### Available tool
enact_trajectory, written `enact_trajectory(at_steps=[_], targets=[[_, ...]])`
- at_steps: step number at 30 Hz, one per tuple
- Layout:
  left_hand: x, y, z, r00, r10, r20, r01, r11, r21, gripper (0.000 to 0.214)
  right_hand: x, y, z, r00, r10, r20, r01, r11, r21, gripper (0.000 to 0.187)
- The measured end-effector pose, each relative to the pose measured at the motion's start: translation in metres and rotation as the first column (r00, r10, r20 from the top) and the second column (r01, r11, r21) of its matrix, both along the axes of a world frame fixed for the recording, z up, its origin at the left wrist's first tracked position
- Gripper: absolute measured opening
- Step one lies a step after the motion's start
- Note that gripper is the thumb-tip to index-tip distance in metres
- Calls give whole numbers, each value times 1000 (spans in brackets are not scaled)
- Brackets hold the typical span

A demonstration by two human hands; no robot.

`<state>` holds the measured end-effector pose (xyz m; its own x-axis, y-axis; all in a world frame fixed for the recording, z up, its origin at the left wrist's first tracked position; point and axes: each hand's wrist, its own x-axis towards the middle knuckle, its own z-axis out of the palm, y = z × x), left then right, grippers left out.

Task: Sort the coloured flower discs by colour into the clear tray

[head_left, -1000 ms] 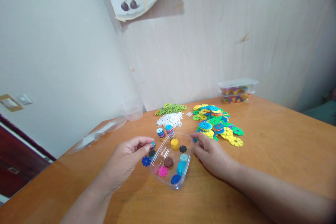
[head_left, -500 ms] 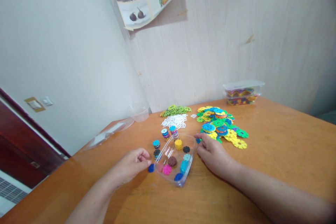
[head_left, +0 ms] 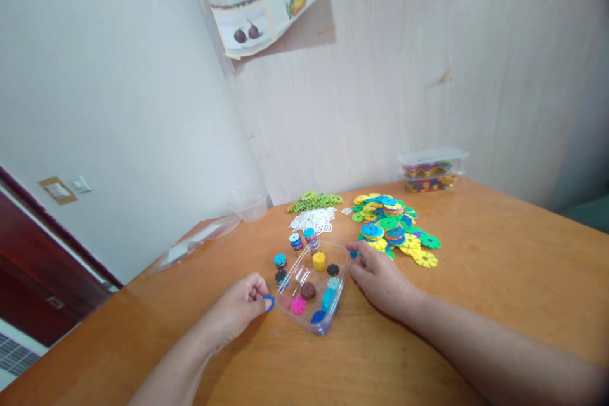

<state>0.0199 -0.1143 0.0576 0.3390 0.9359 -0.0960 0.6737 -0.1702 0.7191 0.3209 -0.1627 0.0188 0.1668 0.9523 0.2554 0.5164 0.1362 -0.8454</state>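
Observation:
My left hand [head_left: 236, 307] is closed in a pinch on a dark blue flower-shaped disc [head_left: 269, 302], just left of a clear plastic tray [head_left: 343, 275]. Inside the tray lie several small stacks of discs: yellow [head_left: 318, 260], brown [head_left: 307, 290], pink [head_left: 298, 305] and light blue [head_left: 328, 298]. My right hand [head_left: 378, 278] rests against the tray's right rim with its fingers curled on the edge. Short stacks of discs [head_left: 280, 261] stand on the table to the left of and behind the tray.
A heap of larger coloured discs [head_left: 394, 228] lies behind my right hand. White pieces [head_left: 314, 220] and green pieces [head_left: 314, 201] sit near the wall. A lidded box of coloured parts [head_left: 432, 169], an empty clear tub [head_left: 248, 204] and a clear lid [head_left: 193, 242] stand on the wooden table [head_left: 499, 266].
My left hand has dropped from the small stack beside the tray toward me and picked up the dark blue disc from the table. My right hand has stayed on the tray's rim.

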Motion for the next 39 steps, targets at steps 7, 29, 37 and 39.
enact_trajectory(at_steps=[7, 29, 37, 39], targets=[[19, -15, 56, 995, 30, 98, -40, 994, 103, 23, -1, -1, 1, 1000, -1, 1, 1, 1000, 12, 31], [97, -29, 61, 908, -398, -129, 370, 909, -193, 18, -3, -3, 6, 1000, -4, 13, 4, 1000, 0, 37], [92, -25, 61, 909, -402, -115, 378, 907, -185, 18, -3, -2, 6, 1000, -1, 21, 2, 1000, -9, 39], [87, -23, 68, 919, -386, -79, 370, 914, -166, 19, -2, -1, 6, 1000, 2, 23, -1, 1000, -15, 39]])
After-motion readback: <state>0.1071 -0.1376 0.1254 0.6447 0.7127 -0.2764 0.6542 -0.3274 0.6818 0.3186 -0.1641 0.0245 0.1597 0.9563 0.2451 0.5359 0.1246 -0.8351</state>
